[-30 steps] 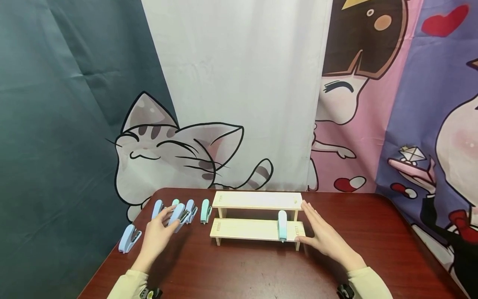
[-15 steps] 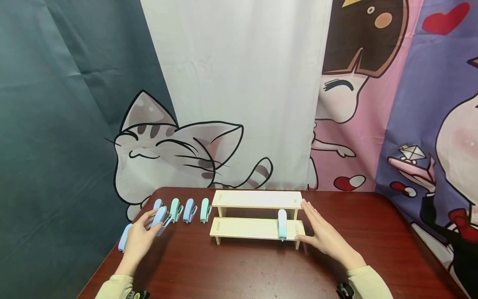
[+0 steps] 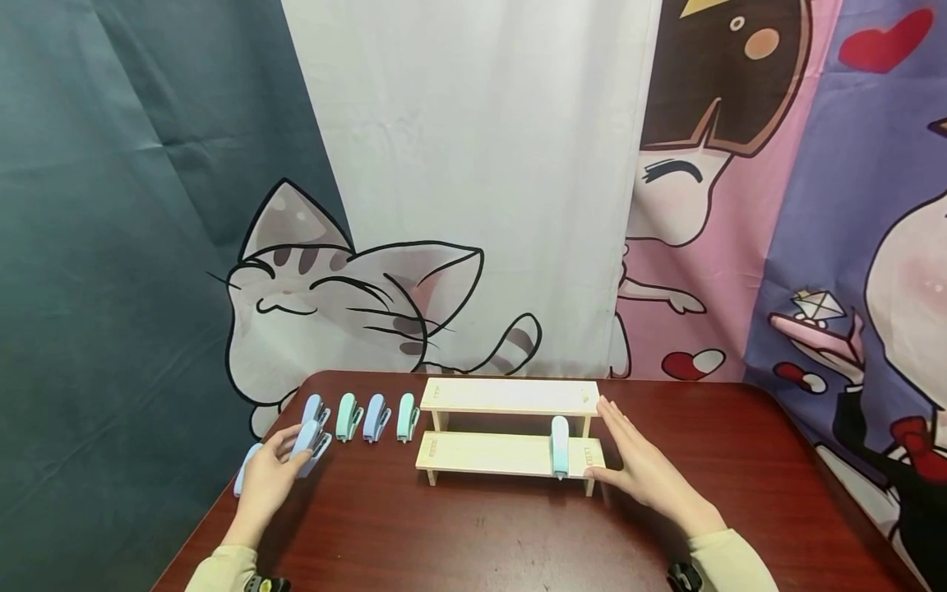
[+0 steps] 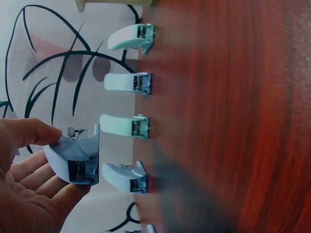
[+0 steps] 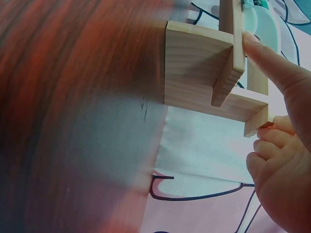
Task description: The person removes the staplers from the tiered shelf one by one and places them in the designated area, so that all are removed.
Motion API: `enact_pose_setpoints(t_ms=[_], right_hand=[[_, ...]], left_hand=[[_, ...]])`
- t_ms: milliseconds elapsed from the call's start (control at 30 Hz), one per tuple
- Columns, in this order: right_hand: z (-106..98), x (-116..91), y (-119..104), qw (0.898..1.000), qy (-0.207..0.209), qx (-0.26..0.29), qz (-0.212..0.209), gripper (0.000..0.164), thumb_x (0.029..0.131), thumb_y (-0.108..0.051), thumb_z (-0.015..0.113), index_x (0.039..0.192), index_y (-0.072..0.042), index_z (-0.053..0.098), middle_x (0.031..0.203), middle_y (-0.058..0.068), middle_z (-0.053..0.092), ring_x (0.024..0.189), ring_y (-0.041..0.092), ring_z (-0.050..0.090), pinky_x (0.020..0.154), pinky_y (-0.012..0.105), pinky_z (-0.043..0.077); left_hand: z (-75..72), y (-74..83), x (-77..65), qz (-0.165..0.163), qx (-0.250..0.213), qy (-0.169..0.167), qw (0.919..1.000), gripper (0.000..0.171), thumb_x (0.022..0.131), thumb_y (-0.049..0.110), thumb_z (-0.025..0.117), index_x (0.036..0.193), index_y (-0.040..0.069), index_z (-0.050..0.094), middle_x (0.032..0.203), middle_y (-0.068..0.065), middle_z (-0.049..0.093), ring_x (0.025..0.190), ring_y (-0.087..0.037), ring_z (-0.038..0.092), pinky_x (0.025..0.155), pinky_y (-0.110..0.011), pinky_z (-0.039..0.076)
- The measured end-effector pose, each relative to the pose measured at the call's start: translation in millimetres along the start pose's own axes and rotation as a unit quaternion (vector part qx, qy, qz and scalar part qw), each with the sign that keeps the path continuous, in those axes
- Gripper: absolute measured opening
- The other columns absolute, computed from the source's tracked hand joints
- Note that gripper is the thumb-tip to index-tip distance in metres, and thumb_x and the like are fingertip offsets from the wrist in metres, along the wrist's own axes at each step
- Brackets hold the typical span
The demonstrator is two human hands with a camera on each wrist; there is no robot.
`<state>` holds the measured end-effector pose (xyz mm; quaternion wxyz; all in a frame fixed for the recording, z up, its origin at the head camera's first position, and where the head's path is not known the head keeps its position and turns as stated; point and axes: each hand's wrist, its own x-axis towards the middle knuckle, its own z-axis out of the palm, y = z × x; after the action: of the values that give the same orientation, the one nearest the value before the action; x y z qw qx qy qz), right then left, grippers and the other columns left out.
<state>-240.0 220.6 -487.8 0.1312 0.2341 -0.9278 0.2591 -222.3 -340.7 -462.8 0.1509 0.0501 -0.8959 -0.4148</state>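
My left hand [image 3: 262, 481] pinches a light-blue stapler [image 3: 305, 444] between thumb and fingers. In the left wrist view this stapler [image 4: 73, 158] is held above the table, close to the row. Behind it stand a blue stapler [image 3: 314, 408], a green stapler [image 3: 347, 418], another blue stapler [image 3: 376, 418] and a mint stapler [image 3: 407, 418]. My right hand [image 3: 647, 473], fingers extended, touches the right end of a two-step wooden rack [image 3: 481, 454]. Its thumb is at the lower step, its fingertips at the upper one. A white-and-mint stapler [image 3: 560, 448] sits on the lower step.
One more light-blue stapler [image 3: 247, 470] lies near the table's left edge, partly hidden by my left hand. The reddish-brown table [image 3: 473, 534] ends at the back against a cartoon-printed curtain [image 3: 481, 164].
My left hand has moved left with the stapler, from in front of the middle of the row to its left end, uncovering the green stapler. My right hand has stayed in place.
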Motion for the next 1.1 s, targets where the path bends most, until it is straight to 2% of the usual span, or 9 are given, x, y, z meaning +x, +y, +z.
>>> enact_pose_setpoints(t_ms=[200, 500, 800, 1100], right_hand=[[1, 0, 1, 1.000, 0.007, -0.004, -0.006, 0.108, 0.077, -0.035, 0.087, 0.158, -0.001, 0.025, 0.164, 0.019, 0.025, 0.147, 0.043, 0.026, 0.108, 0.008, 0.001], [0, -1, 1, 1.000, 0.006, -0.004, -0.006, 0.108, 0.078, -0.036, 0.087, 0.158, -0.001, 0.025, 0.163, 0.020, 0.025, 0.147, 0.043, 0.027, 0.108, 0.008, 0.000], [1, -2, 1, 1.000, 0.001, 0.000, -0.003, 0.108, 0.078, -0.036, 0.087, 0.159, -0.003, 0.024, 0.163, 0.020, 0.025, 0.147, 0.043, 0.027, 0.107, 0.008, 0.001], [1, -1, 2, 1.000, 0.002, 0.000, -0.003, 0.108, 0.077, -0.035, 0.088, 0.159, -0.002, 0.025, 0.164, 0.019, 0.024, 0.147, 0.042, 0.026, 0.108, 0.008, 0.000]], left_hand=[[5.0, -12.0, 3.1, -0.024, 0.002, -0.025, 0.9994, 0.050, 0.095, 0.009, 0.068, 0.139, -0.008, 0.052, 0.128, -0.033, 0.060, 0.117, -0.044, 0.062, 0.069, -0.018, 0.053], [11.4, -22.6, 5.0, -0.043, -0.010, -0.055, 0.9975, 0.051, 0.095, 0.008, 0.067, 0.139, -0.011, 0.049, 0.129, -0.034, 0.059, 0.119, -0.044, 0.060, 0.071, -0.015, 0.049], [15.8, -29.9, 2.5, -0.061, -0.021, -0.066, 0.9957, 0.052, 0.095, 0.006, 0.065, 0.139, -0.012, 0.047, 0.131, -0.035, 0.058, 0.121, -0.045, 0.058, 0.071, -0.016, 0.049], [17.8, -32.9, 4.7, -0.067, -0.023, -0.069, 0.9951, 0.052, 0.096, 0.007, 0.065, 0.140, -0.011, 0.046, 0.132, -0.035, 0.057, 0.120, -0.045, 0.059, 0.076, -0.026, 0.053]])
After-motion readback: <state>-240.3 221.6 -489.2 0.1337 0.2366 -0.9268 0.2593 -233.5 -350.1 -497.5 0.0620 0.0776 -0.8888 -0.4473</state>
